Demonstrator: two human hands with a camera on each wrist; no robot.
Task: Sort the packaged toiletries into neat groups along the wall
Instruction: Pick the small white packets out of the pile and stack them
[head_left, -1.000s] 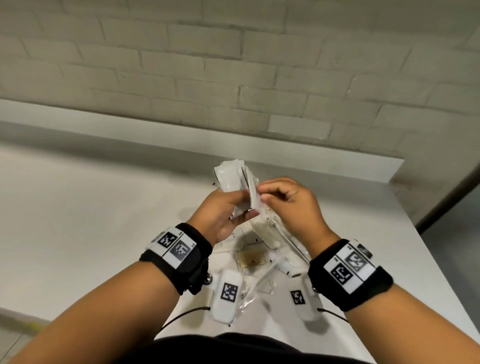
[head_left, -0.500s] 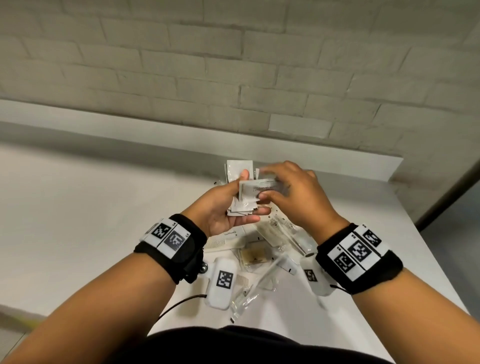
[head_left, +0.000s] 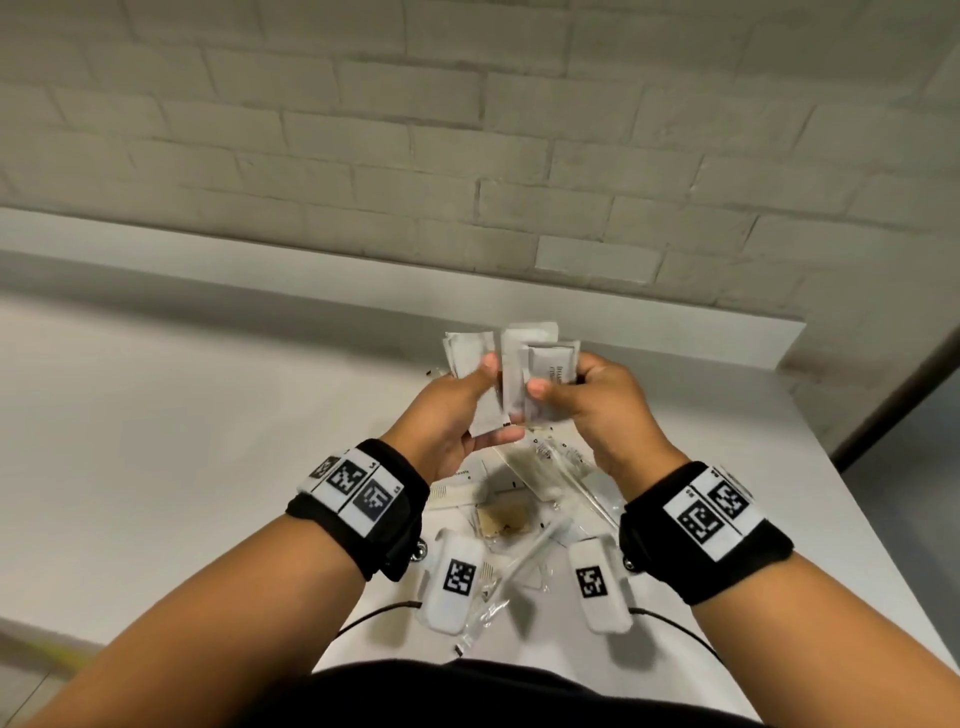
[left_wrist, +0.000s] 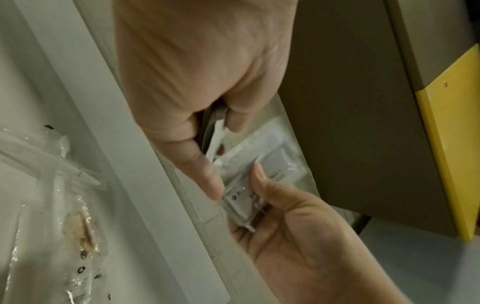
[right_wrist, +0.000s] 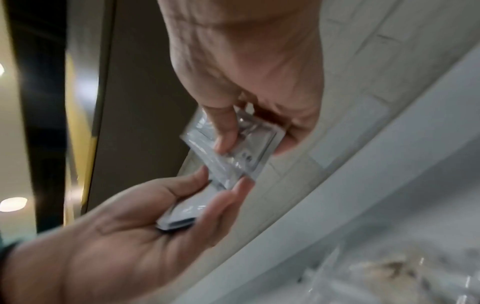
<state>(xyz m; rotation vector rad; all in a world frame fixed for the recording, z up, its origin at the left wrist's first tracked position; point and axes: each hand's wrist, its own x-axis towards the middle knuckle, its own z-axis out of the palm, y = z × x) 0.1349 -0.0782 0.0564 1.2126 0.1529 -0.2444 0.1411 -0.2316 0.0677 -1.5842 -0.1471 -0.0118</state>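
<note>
While both hands are raised above the tabletop (head_left: 156, 415), the person has a fanned bunch of small white sachets (head_left: 511, 374) pinched between them, up in the air near the brick wall (head_left: 467, 130). The left hand (head_left: 457, 415) has its thumb on the front of the bunch and fingers curled under the lower edges, so it's clearly gripping the stack. The right hand (head_left: 592, 410) is closed on the sachet (head_left: 553, 364) with dark print, thumb in front, fingers wrapped behind. From the left wrist view, that printed sachet (left_wrist: 262, 181) sits between the right thumb and the left fingertips (left_wrist: 207, 181), touching both. The right wrist view is blurry but shows the same thing: the right thumb pressing on clear-wrapped packets (right_wrist: 233, 148), the left hand (right_wrist: 130, 236) cupping the stack from below.

Down on the tabletop, right under the hands, there's a messy pile of other packaged toiletries (head_left: 524, 499): clear wrappers, something tan in plastic, a white comb-looking item. Hard to tell what each one is. Two white tagged units (head_left: 452, 577) hang below the black wristbands (head_left: 363, 499).
</note>
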